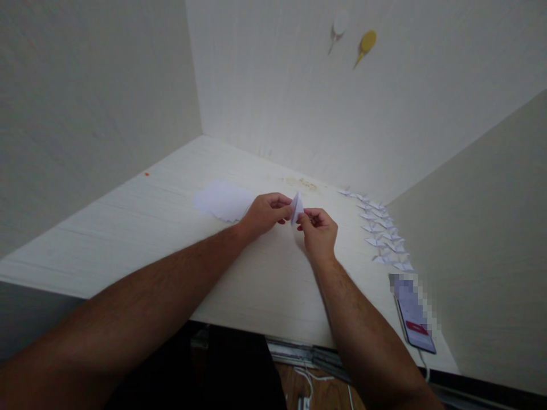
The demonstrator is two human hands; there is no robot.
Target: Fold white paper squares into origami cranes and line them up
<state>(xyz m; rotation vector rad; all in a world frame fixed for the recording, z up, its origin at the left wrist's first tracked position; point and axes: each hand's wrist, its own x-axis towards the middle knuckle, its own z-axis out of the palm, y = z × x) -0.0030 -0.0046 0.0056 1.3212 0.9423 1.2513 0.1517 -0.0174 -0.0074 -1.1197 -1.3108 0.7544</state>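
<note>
A small folded piece of white paper (297, 206) is held upright above the table, its top coming to a point. My left hand (268, 213) pinches its left side between thumb and fingers. On the other side my right hand (319, 228) grips the lower right edge with thumb and forefinger. Just left of my left hand lies a spread of white paper sheets (224, 199). Several folded white paper figures (378, 228) stand in rows to the right of my right hand.
A phone (413, 316) with a cable lies at the table's right front. Walls enclose the white table (256, 285) at left, back and right. A yellow hook (367, 42) and a white hook (341, 24) are on the back wall. An orange speck (146, 174) lies far left.
</note>
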